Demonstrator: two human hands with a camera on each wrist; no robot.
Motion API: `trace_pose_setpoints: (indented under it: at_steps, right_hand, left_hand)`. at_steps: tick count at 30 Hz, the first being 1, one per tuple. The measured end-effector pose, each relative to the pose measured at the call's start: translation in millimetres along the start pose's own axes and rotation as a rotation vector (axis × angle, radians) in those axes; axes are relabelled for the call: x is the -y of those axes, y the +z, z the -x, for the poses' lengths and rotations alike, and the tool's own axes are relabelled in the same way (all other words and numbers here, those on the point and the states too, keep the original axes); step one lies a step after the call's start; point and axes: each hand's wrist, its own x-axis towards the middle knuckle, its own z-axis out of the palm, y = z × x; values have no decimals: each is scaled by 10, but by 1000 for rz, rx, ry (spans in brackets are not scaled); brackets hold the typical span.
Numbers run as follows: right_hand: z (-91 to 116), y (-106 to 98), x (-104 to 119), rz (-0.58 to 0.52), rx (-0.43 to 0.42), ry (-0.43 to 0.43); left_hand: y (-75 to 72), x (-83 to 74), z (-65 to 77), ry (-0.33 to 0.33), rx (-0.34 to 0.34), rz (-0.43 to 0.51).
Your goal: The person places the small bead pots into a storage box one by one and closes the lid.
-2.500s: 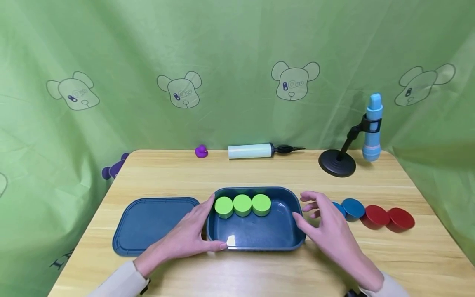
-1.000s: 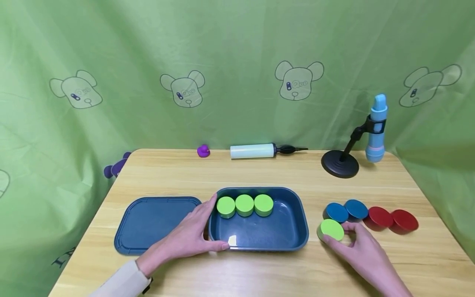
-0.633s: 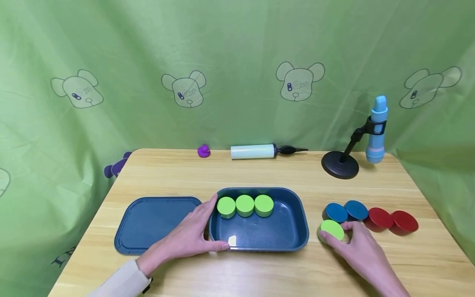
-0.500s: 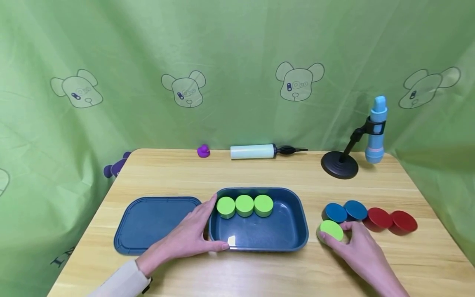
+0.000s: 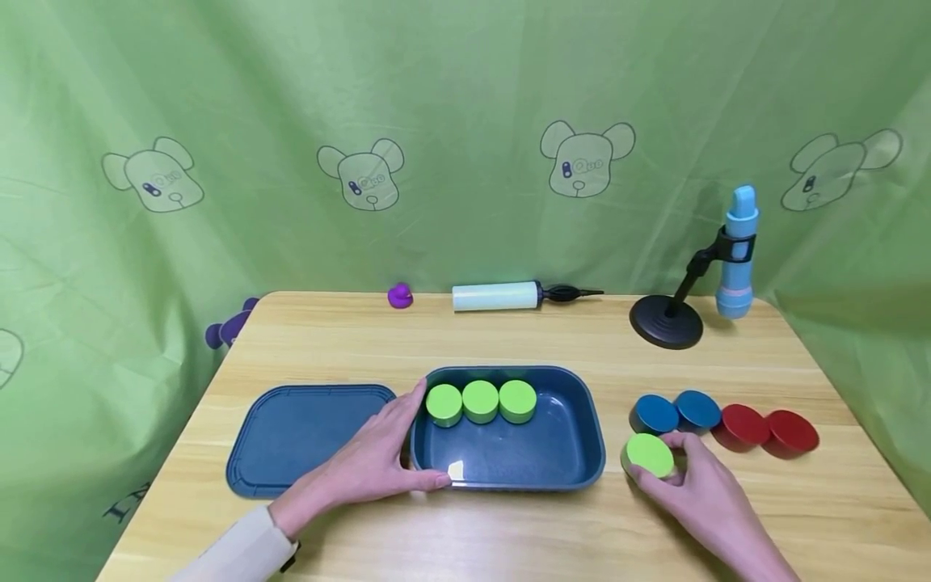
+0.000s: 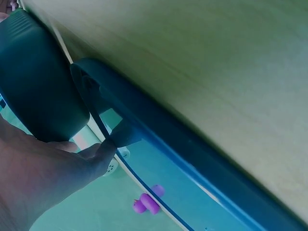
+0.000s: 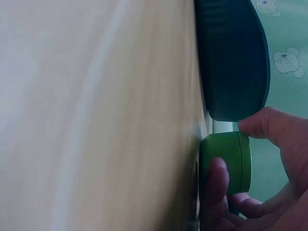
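Note:
A deep blue plastic box lies mid-table, with three round green tins in a row along its far side. My left hand is spread along the box's left end, thumb on the near rim and fingers toward the far corner. Right of the box, my right hand holds another green tin between thumb and fingers. In the right wrist view that tin shows a lid seam and sits on or just above the tabletop. Just behind it are two blue tins and two red tins.
The flat blue lid lies left of the box, partly behind my left arm. At the table's back are a purple rubber duck, a pale hand pump and a light-blue microphone on a black stand. A green curtain hangs behind.
Earlier my right hand was beside the box's right end, holding nothing visible. It has since moved right and taken hold of a green tin. My left hand stays at the box.

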Motion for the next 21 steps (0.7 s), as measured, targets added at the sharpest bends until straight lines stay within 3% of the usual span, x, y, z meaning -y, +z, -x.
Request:
trace_pose_setpoints:
  at_steps: [10, 18, 21]
  right_hand:
    - [54, -26, 32, -23, 31, 21]
    - [111, -93, 79, -33, -9, 26]
    - [144, -93, 80, -57, -43, -10]
  left_hand:
    - [-2, 1, -8, 7, 1, 10]
    - [-5, -5, -7, 5, 4, 12]
    - [-1, -5, -7, 6, 3, 11]
